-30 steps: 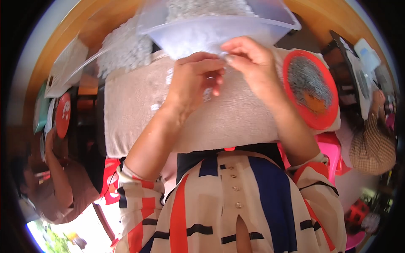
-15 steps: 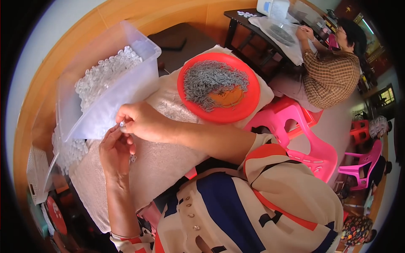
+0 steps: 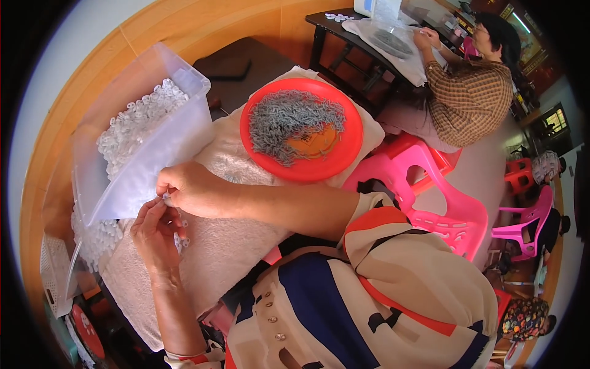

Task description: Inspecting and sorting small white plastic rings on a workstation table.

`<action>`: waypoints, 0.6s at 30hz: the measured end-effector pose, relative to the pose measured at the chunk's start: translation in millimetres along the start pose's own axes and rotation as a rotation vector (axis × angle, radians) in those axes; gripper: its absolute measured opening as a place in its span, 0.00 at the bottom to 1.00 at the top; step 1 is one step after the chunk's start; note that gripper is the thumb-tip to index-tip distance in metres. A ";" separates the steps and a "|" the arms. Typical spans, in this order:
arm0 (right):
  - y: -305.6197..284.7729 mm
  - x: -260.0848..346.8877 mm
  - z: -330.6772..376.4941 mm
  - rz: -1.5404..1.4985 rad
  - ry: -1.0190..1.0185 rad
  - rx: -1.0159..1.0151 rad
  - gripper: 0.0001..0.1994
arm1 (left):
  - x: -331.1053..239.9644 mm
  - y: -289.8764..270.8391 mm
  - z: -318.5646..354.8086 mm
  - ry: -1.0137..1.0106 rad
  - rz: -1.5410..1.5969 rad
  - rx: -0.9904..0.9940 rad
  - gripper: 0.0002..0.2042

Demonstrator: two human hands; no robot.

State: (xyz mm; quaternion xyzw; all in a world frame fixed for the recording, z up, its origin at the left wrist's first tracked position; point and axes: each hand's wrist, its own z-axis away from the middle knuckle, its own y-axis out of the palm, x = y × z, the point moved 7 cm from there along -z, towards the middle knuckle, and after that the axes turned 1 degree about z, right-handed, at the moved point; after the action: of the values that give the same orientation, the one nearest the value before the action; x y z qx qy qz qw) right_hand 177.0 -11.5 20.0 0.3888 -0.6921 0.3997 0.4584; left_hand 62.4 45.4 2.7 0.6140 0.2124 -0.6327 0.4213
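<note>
Head view: at mid-left, left hand [image 3: 153, 238] and right hand [image 3: 195, 189] fingertips pinch a white piece [image 3: 166, 196], probably light, stiff, best held edgewise.

A pink plastic chair [image 3: 462, 212] has a red seat [image 3: 444, 163] just beyond it. Also beyond this chair, a person in a brown checked shirt [image 3: 470, 101] is sitting. Farther away from the chair, in the same direction, there is a dark table [image 3: 318, 46] with a white cloth [image 3: 419, 75]. To the chair's right are another pink chair [image 3: 542, 212] and, lower, a person in a flowered top [image 3: 525, 320].
</note>
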 end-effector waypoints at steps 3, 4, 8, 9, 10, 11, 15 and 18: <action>-5.4 3.7 0.1 -0.017 -0.033 -0.006 0.06 | -1.8 2.5 1.0 0.030 -0.021 0.003 0.07; -6.4 3.3 0.2 -0.108 -0.006 -0.004 0.08 | -3.3 3.1 1.7 0.046 -0.025 0.002 0.07; -7.4 3.0 0.5 -0.076 -0.076 -0.027 0.07 | -5.9 7.2 4.6 0.058 -0.064 0.002 0.07; -7.9 4.5 1.1 0.006 -0.124 -0.055 0.08 | -6.5 9.1 5.2 0.066 -0.098 0.005 0.07; -5.9 9.4 1.4 0.081 -0.175 -0.075 0.08 | -8.4 7.7 6.7 0.078 -0.135 -0.002 0.07; -3.0 10.8 1.7 0.076 -0.176 -0.070 0.08 | -8.7 4.6 7.0 0.078 -0.138 -0.008 0.07; -3.8 15.1 3.6 -0.017 -0.189 -0.100 0.09 | -8.9 3.9 6.4 0.108 -0.152 0.024 0.08; -8.0 19.9 5.5 -0.070 -0.221 -0.110 0.10 | -10.1 5.8 9.5 0.139 -0.172 -0.005 0.09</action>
State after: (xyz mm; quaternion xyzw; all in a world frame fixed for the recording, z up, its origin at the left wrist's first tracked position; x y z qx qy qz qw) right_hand 176.9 -23.0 38.9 0.4286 -0.7452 0.2998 0.4138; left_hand 60.2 37.5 15.3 0.6349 0.2943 -0.6220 0.3513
